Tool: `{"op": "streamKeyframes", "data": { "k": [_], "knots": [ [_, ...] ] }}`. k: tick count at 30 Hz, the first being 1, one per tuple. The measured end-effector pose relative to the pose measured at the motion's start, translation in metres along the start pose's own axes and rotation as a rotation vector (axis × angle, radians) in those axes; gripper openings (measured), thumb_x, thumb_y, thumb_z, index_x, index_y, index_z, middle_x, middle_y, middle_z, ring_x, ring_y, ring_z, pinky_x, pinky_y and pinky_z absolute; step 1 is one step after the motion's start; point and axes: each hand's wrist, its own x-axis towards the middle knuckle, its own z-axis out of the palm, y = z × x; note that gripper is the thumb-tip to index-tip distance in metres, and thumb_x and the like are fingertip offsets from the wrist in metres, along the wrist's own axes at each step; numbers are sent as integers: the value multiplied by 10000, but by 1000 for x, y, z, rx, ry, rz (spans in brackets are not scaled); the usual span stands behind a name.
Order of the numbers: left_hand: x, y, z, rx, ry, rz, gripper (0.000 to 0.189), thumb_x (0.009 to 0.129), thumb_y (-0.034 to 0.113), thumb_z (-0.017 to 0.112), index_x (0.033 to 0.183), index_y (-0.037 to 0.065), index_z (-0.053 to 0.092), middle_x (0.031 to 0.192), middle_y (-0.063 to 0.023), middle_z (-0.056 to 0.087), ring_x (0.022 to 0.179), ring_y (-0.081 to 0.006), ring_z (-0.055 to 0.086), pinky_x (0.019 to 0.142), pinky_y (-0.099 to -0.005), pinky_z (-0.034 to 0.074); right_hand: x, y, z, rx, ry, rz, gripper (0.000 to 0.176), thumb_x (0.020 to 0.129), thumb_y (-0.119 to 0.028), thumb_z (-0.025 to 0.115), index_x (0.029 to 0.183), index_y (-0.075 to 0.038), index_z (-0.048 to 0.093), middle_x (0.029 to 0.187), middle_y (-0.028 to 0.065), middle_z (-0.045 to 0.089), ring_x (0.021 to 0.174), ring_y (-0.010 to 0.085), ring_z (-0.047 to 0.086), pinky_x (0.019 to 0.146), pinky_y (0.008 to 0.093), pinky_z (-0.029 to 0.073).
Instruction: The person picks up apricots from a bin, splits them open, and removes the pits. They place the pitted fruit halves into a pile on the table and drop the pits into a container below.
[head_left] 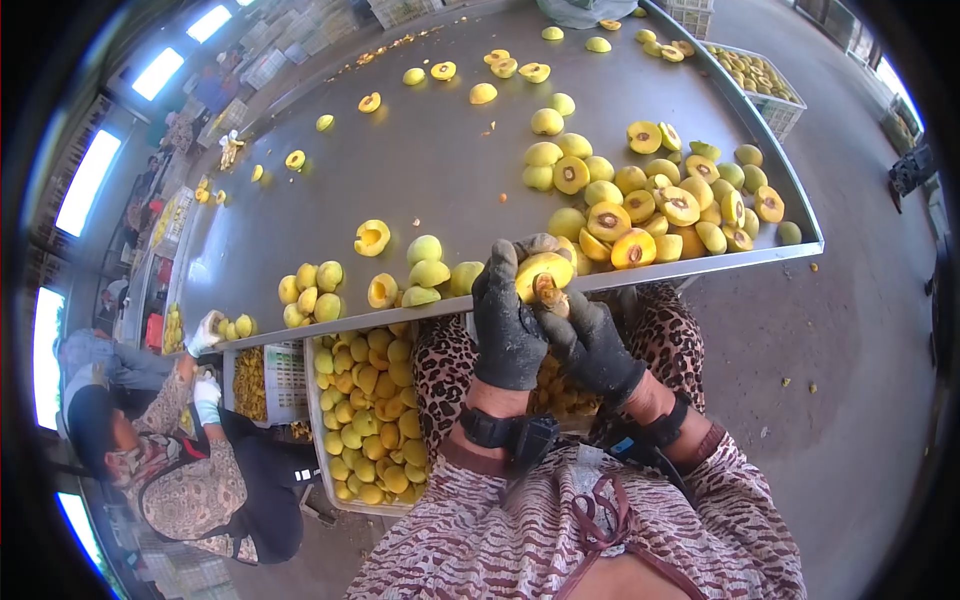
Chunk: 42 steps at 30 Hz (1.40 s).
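My left hand (508, 322), in a dark grey glove, is closed around a yellow peach half (545, 274) at the table's front edge. Its cut side faces me, with brown, ragged flesh at the pit. My right hand (597, 350), gloved alike, pinches right at that brown spot; I cannot tell whether a pit or a small tool is between its fingers. Beyond my hands, a heap of peach halves (679, 206), many with pits showing, fills the table's right corner. To the left are hollowed peach halves (372, 238) and a few whole-looking ones (428, 272).
The metal table (420, 150) has a raised rim along its edge. Below it, left of my knees, stands a crate (322, 440) full of peach halves. At left a co-worker (190, 470) in white gloves handles fruit. Another full crate (790, 112) stands beyond the right edge.
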Motion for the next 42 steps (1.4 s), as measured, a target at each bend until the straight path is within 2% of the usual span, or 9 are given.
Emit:
{"op": "streamKeyframes", "data": {
  "k": [6, 11, 15, 18, 22, 28, 36, 40, 42],
  "knots": [
    [-1, -1, 11, 84, -119, 34, 465, 1021, 412, 439, 885, 1, 612, 779, -120, 671, 724, -204, 674, 693, -300, 550, -16, 9, -26, 308, -223, 230, 284, 949, -286, 596, 1102, -47, 596, 782, -24, 558, 690, 81, 510, 603, 235, 410],
    [-7, 8, 1, -60, -259, -144, 483, 1004, 459, 458, 887, 20, 619, 786, -114, 670, 711, -194, 666, 684, -300, 544, -18, -16, -27, 648, -347, 448, 267, 943, -259, 588, 1087, -35, 585, 861, -53, 545, 756, 63, 489, 649, 243, 400],
    [26, 42, -60, -48, 152, -58, 563, 997, 538, 403, 932, 37, 653, 868, -94, 686, 779, -177, 665, 715, -295, 550, -15, -4, -21, 263, -573, 301, 240, 935, -188, 588, 1077, 4, 602, 826, 16, 610, 768, 103, 527, 707, 301, 469],
    [76, 61, -156, 582, 387, 341, 459, 1002, 371, 453, 1054, -37, 658, 1022, -106, 688, 910, -165, 653, 821, -314, 538, -25, 26, -14, 88, -474, 222, 230, 922, -223, 613, 1003, -8, 600, 773, 112, 612, 719, 180, 577, 683, 342, 473],
    [93, 38, -246, 1729, -7, 151, 354, 956, 307, 549, 1070, -6, 667, 1165, -219, 643, 1069, -331, 618, 956, -412, 471, -31, 52, -16, -9, -528, 256, 250, 917, -242, 630, 1009, -11, 605, 837, 171, 651, 752, 323, 624, 692, 369, 484],
    [182, 9, -100, 1449, -252, 672, 287, 861, 249, 675, 1059, 42, 686, 1185, -211, 628, 1126, -374, 576, 981, -435, 445, -22, 52, -33, 122, -457, 311, 291, 922, -241, 627, 1104, -14, 610, 859, 171, 660, 776, 280, 645, 728, 361, 497],
    [261, -66, -27, 1698, -542, 122, 489, 876, 390, 636, 1252, 79, 599, 1281, -198, 568, 1247, -352, 484, 1071, -438, 358, -17, 37, -50, 100, -267, 415, 281, 940, -226, 606, 1113, -5, 606, 837, 132, 670, 743, 182, 616, 724, 342, 502],
    [254, -31, -62, 469, -197, -172, 262, 900, 115, 619, 1130, -7, 647, 1004, -50, 671, 856, -154, 652, 772, -288, 531, -13, 18, -52, 189, -169, 418, 210, 935, -207, 596, 954, 1, 575, 713, 71, 556, 704, 104, 517, 661, 322, 479],
    [215, -9, -64, 529, -211, -269, 279, 906, 127, 618, 1150, -5, 643, 1015, -52, 670, 867, -135, 645, 779, -283, 530, -6, 6, -42, 224, -50, 295, 226, 926, -216, 612, 947, 5, 571, 731, 89, 577, 695, 116, 520, 659, 323, 476]
  ]
}}
